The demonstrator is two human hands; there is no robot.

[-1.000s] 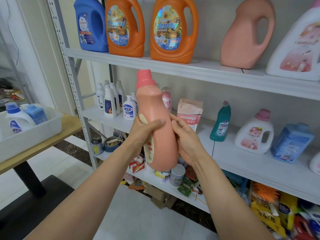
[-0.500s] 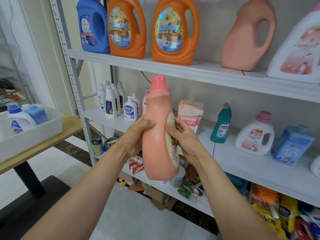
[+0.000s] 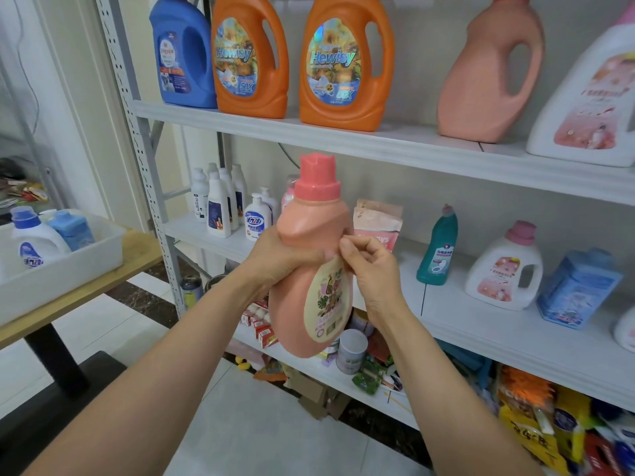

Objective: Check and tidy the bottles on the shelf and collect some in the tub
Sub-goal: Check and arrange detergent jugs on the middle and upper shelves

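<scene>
I'm holding the salmon-pink detergent bottle [image 3: 299, 314] up in the air in front of the middle shelf [image 3: 515, 341], clear of the shelf board. It's roughly upright, leaning a little, darker pink cap [image 3: 316, 182] on top. The oval cream label [image 3: 328, 304] with floral print is facing me and to the right. My left hand [image 3: 275, 259] is gripping the bottle just under its shoulder, fingers [image 3: 305, 257] clamped round the body. My right hand [image 3: 369, 269] is pinching at the label's top edge, thumb and forefinger together, other fingers [image 3: 378, 250] curled. The white tub [image 3: 68, 269] is sitting on the wooden worktop [image 3: 103, 290] at left, holding a white bottle [image 3: 34, 243] and a blue bottle [image 3: 73, 230].
</scene>
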